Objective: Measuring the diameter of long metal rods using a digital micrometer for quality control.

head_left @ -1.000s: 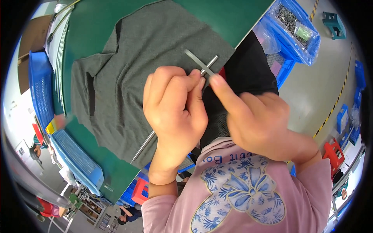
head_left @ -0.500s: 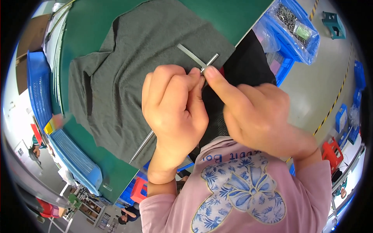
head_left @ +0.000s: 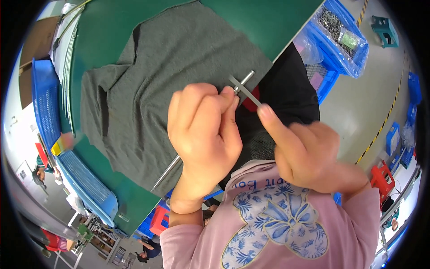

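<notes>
My left hand [head_left: 204, 121] is closed around a thin, shiny metal rod [head_left: 166, 171]. The rod's upper end pokes out past the thumb and forefinger, and its lower end emerges by the wrist; the palm hides the middle. My right hand [head_left: 304, 150] grips a narrow flat grey strip, which looks like a file [head_left: 249, 95], with the forefinger stretched along it. The strip lies across the rod just beyond my left fingertips. Both hands are over the edge of a dark grey cloth [head_left: 156, 80].
The cloth covers much of a green table [head_left: 273, 22]. At the right, a blue bin [head_left: 363, 58] holds many small metal parts in plastic. Blue baskets [head_left: 85, 184] line the table's left side. A green stool [head_left: 385, 31] and a red stool [head_left: 383, 179] stand on the floor.
My right hand has drawn the file back toward me and to the right, so less of it reaches past the rod. My left hand and the rod have shifted only slightly.
</notes>
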